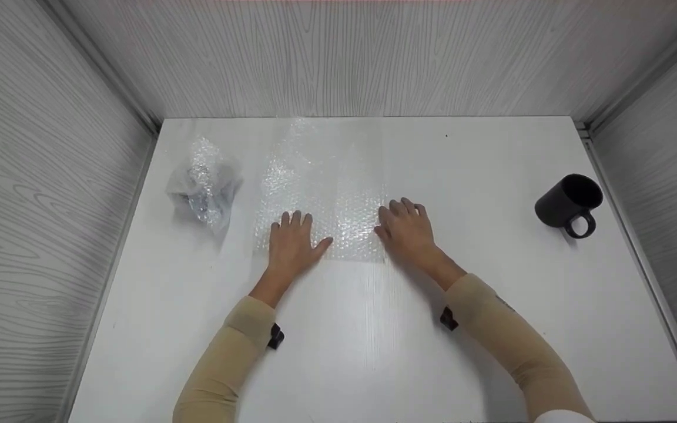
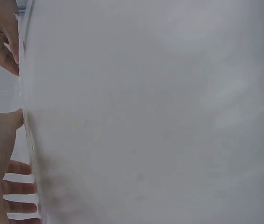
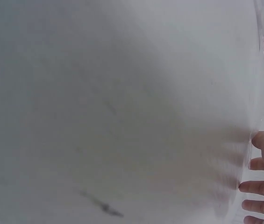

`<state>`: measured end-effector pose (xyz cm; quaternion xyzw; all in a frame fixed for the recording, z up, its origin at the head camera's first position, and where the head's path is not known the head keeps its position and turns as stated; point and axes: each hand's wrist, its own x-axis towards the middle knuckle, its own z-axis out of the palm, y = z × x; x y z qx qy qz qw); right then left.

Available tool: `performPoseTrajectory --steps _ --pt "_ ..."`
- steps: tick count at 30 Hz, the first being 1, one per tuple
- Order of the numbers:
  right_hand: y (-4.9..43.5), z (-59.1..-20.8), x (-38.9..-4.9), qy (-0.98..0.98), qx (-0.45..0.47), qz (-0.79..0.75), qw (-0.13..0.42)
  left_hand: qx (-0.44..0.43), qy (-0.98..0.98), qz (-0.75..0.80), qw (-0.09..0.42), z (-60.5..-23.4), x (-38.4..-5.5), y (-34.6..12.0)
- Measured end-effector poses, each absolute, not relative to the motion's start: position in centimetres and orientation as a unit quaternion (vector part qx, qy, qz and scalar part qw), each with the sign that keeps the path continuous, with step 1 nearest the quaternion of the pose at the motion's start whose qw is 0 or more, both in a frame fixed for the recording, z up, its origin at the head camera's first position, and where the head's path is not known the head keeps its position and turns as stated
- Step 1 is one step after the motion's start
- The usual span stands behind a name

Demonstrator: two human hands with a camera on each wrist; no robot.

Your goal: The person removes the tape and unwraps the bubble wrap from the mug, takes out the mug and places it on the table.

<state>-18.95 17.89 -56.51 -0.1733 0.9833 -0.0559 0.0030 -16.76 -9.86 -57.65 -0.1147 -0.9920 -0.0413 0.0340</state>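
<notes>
Clear rectangular plastic bubble-wrap sheet runs lengthwise near-to-far; left hand, fingers spread, rests on near-left corner; right hand, fingers relaxed, at right edge.

A black mug stands near the right edge of the white tabletop, its handle turned toward the near side. Toward the far left sits a crumpled bundle of clear bubble wrap; something bluish seems to show inside, though the glare hides what. Grey wood-grain panels rise behind and at both sides. A dark speck marks the far part of the surface.
</notes>
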Motion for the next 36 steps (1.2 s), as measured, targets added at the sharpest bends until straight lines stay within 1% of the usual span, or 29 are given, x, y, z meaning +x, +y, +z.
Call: performPoseTrajectory --steps 4,10,14,16,18,21,23,28,36 --pt "17.9 -56.8 -19.2 0.981 -0.184 -0.056 -0.012 -0.112 -0.992 -0.043 0.033 -57.8 -17.0 -9.8" --pt "17.6 -57.1 -19.2 0.964 -0.246 -0.008 -0.101 -0.11 -0.992 -0.046 0.034 -57.8 -17.4 -9.6" --pt "17.3 -57.1 -18.6 0.956 -0.262 -0.005 -0.13 -0.109 -0.992 -0.048 0.033 -57.9 -17.6 -9.5" --pt "17.3 -57.0 -18.3 0.959 -0.258 -0.017 -0.112 -0.108 -0.993 -0.043 0.029 -57.9 -17.6 -9.5" --pt "17.4 -56.8 -18.1 0.964 -0.25 -0.03 -0.081 -0.107 -0.993 -0.039 0.025 -57.9 -17.7 -9.5" --pt "17.5 -56.4 -18.1 0.971 -0.233 -0.045 -0.018 -0.105 -0.994 -0.037 0.018 -57.9 -17.8 -9.5" --pt "17.5 -56.3 -18.1 0.973 -0.224 -0.051 0.003 -0.105 -0.993 -0.043 0.017 -57.8 -17.8 -9.5" --pt "17.6 -56.2 -18.3 0.974 -0.215 -0.068 0.022 -0.109 -0.992 -0.06 0.022 -57.4 -17.6 -10.1" --pt "17.5 -56.0 -18.3 0.975 -0.21 -0.068 0.036 -0.108 -0.99 -0.054 0.071 -55.2 -17.4 -13.2"
